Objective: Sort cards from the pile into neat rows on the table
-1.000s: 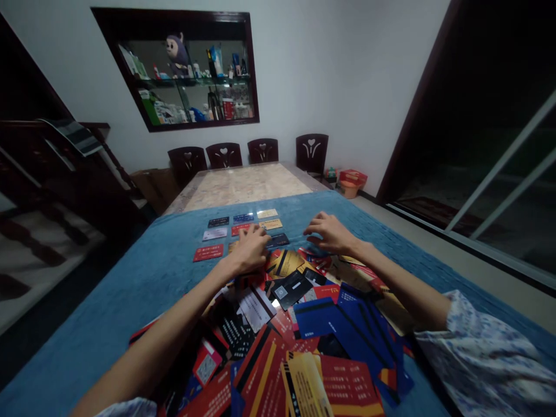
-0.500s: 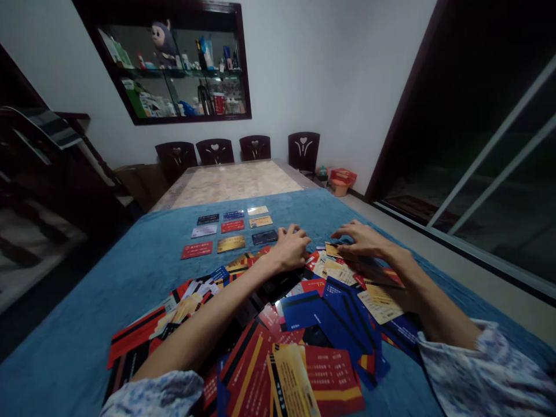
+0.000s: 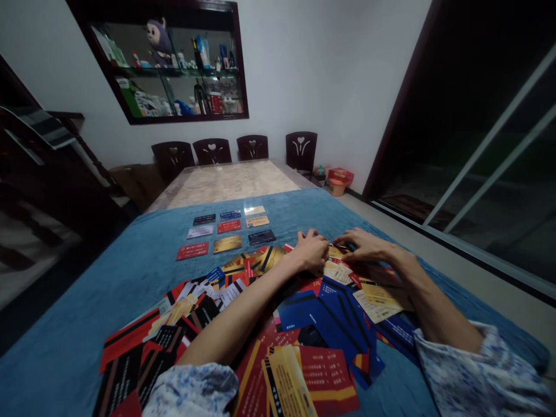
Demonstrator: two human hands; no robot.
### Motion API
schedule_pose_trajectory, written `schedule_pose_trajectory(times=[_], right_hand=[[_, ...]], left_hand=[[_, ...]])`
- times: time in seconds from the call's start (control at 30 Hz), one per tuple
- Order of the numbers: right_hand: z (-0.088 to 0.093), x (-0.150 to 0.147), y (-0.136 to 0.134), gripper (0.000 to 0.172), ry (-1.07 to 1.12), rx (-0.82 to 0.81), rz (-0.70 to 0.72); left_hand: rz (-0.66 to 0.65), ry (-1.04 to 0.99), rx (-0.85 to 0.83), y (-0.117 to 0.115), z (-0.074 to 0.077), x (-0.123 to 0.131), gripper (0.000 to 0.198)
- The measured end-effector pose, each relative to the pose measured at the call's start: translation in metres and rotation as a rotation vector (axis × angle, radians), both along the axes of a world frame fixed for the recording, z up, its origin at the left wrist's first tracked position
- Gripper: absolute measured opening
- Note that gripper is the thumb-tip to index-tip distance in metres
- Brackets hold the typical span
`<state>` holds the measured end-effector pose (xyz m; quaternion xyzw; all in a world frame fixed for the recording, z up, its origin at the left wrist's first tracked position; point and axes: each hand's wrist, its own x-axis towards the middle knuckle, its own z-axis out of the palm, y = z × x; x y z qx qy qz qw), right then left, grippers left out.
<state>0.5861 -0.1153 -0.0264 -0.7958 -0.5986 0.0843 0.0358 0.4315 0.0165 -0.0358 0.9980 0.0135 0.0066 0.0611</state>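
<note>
My left hand (image 3: 311, 252) rests over the far part of a heap of printed bank cards, its fingers curled down and their tips hidden. Just to its right, my right hand (image 3: 362, 244) bends its thumb and fingers around the edge of a yellow card (image 3: 336, 251). Cream cards (image 3: 337, 271) lie right below the hands. Nearer to me spread blue cards with dark stripes (image 3: 302, 311), a dark red card (image 3: 328, 373) and a yellow card with a black stripe (image 3: 286, 376). Black cards (image 3: 119, 370) and white cards (image 3: 232, 291) lie left of my left forearm.
Beyond the heap, several cards lie apart in rows, among them a gold card (image 3: 227, 244) and a dark blue card (image 3: 261, 237). A blue cloth (image 3: 134, 255) covers the near table. Past it are the bare tabletop (image 3: 230, 179) and several dark chairs (image 3: 301, 152).
My left hand has moved right, closer to my right hand, uncovering gold and white cards. My right hand stays near the same yellow card. The view has shifted slightly.
</note>
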Motion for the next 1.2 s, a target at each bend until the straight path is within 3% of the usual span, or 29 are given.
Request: schedule_pose_trajectory(times=[0.47, 0.6, 0.8, 1.2], right_hand=[[-0.016, -0.001, 0.007, 0.048, 0.042, 0.085, 0.16], [-0.015, 0.002, 0.004, 0.05, 0.112, 0.107, 0.132], [-0.011, 0.005, 0.0, 0.039, 0.201, 0.193, 0.13], [-0.023, 0.006, 0.011, 0.023, 0.346, 0.46, -0.014]], left_hand=[[-0.031, 0.022, 0.055, 0.007, 0.007, -0.004, 0.024], [-0.045, 0.015, 0.052, 0.009, 0.009, -0.004, 0.025], [-0.07, 0.004, 0.016, 0.021, 0.009, -0.002, 0.027], [0.046, -0.206, -0.135, 0.053, -0.001, 0.007, 0.027]])
